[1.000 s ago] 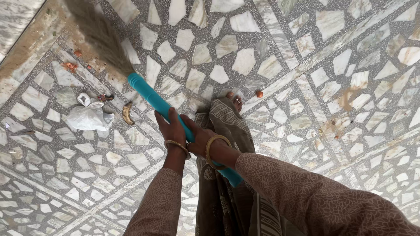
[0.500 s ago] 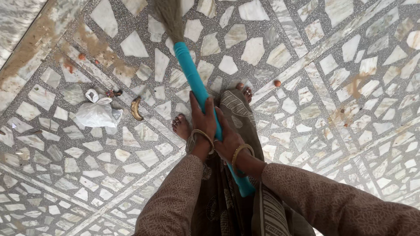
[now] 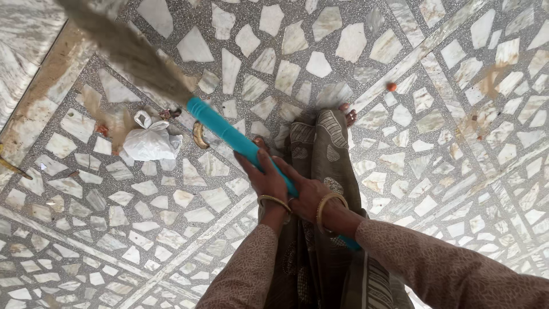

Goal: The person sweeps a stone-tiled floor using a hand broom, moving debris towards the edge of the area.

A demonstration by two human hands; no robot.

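Both our hands, left hand [image 3: 264, 177] and right hand [image 3: 309, 191], fingers wrapped around the turquoise plastic-handled grass broom [image 3: 231, 136], near the crumpled white plastic bag [image 3: 150, 143].

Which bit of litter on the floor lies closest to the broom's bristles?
The white plastic bag, just below the bristles. The curved brown peel lies beside the blue handle; the small orange scrap is far right.

A broom [image 3: 229, 134] slants across the floor [image 3: 446, 171], its bristles toward the far left corner and its handle running back to the person. The left hand [image 3: 266, 180] and right hand [image 3: 309, 194] sit side by side on the handle. A plastic bag [image 3: 150, 143] lies just left of the handle, with a banana peel [image 3: 198, 136] between them. A small round scrap [image 3: 391, 87] lies well apart, far right.
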